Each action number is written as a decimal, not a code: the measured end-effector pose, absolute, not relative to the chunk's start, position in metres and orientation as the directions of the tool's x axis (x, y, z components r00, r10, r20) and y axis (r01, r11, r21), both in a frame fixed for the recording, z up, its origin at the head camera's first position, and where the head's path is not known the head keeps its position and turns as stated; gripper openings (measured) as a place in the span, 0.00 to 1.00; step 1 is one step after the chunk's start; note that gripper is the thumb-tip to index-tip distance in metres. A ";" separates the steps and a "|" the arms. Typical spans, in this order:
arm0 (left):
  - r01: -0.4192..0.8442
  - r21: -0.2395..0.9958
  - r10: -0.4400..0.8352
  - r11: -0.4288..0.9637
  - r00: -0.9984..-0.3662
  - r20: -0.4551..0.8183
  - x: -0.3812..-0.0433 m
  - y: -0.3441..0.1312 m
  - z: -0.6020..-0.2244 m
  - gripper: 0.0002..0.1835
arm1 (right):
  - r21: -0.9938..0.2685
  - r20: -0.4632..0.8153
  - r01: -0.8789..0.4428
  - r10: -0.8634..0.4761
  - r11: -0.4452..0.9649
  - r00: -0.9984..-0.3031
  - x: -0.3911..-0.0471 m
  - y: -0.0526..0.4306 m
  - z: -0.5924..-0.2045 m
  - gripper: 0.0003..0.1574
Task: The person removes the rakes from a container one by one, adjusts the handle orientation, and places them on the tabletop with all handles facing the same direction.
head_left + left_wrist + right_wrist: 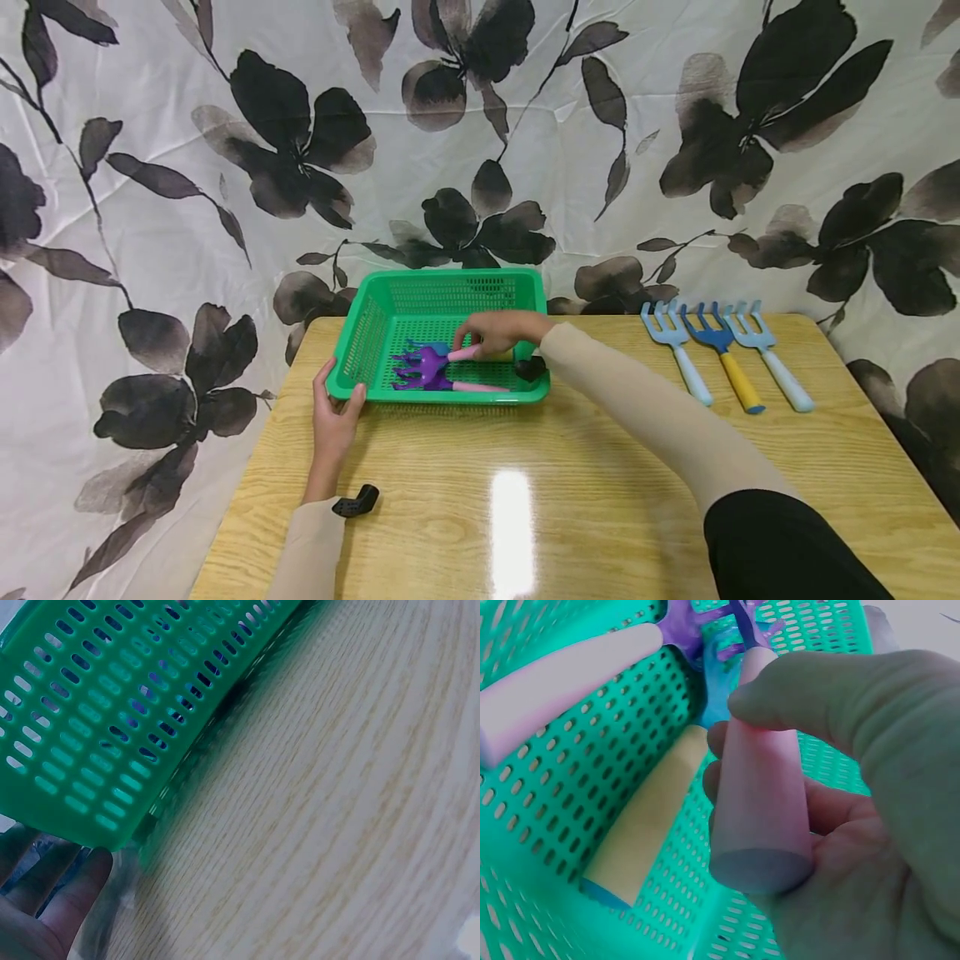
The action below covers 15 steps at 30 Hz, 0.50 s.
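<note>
A green plastic basket (442, 397) stands at the back of the table. My right hand (498, 331) reaches into it and grips the pink handle (761, 795) of a purple hand fork (427, 364). Below that fork in the head view lies a second purple fork with a pink handle (480, 387). A blue fork with a yellow handle (649, 817) rests on the basket floor, partly hidden behind the held one. My left hand (337, 417) holds the basket's front left corner, its fingertips (97, 862) right at the wall.
On the table's right side lie three more hand forks: a light blue one (678, 354), a blue one with a yellow handle (738, 379) and another light blue one (780, 375). Behind the wooden table (420, 500) hangs a flower-patterned cloth (450, 158).
</note>
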<state>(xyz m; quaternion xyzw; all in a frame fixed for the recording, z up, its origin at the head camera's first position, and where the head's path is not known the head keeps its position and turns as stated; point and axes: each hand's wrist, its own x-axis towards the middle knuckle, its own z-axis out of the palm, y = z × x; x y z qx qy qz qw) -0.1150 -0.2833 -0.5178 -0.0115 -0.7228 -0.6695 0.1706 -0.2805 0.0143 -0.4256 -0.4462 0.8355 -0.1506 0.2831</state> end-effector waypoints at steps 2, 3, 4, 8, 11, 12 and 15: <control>0.241 0.965 -0.214 0.105 -0.942 0.258 -0.115 -0.283 -0.518 0.38 | -0.508 -0.305 -0.671 -0.841 0.540 -0.446 -0.280 0.017 -0.423 0.21; 0.237 0.966 -0.215 0.103 -0.943 0.254 -0.114 -0.283 -0.517 0.38 | -0.515 -0.291 -0.671 -0.845 0.533 -0.448 -0.280 0.019 -0.421 0.21; 0.232 0.967 -0.216 0.109 -0.944 0.251 -0.114 -0.283 -0.517 0.38 | -0.521 -0.275 -0.672 -0.849 0.527 -0.452 -0.280 0.021 -0.420 0.21; 0.207 0.971 -0.222 0.117 -0.948 0.229 -0.112 -0.282 -0.515 0.38 | -0.555 -0.220 -0.657 -0.852 0.510 -0.475 -0.277 0.031 -0.413 0.22; 0.201 0.972 -0.219 0.118 -0.950 0.223 -0.110 -0.281 -0.513 0.38 | -0.561 -0.172 -0.654 -0.844 0.508 -0.508 -0.273 0.040 -0.405 0.24; 0.202 0.972 -0.218 0.120 -0.950 0.225 -0.110 -0.281 -0.512 0.38 | -0.560 -0.155 -0.654 -0.840 0.509 -0.520 -0.272 0.044 -0.403 0.24; 0.211 0.970 -0.213 0.123 -0.949 0.234 -0.110 -0.281 -0.511 0.38 | -0.573 -0.103 -0.644 -0.824 0.507 -0.557 -0.268 0.058 -0.395 0.26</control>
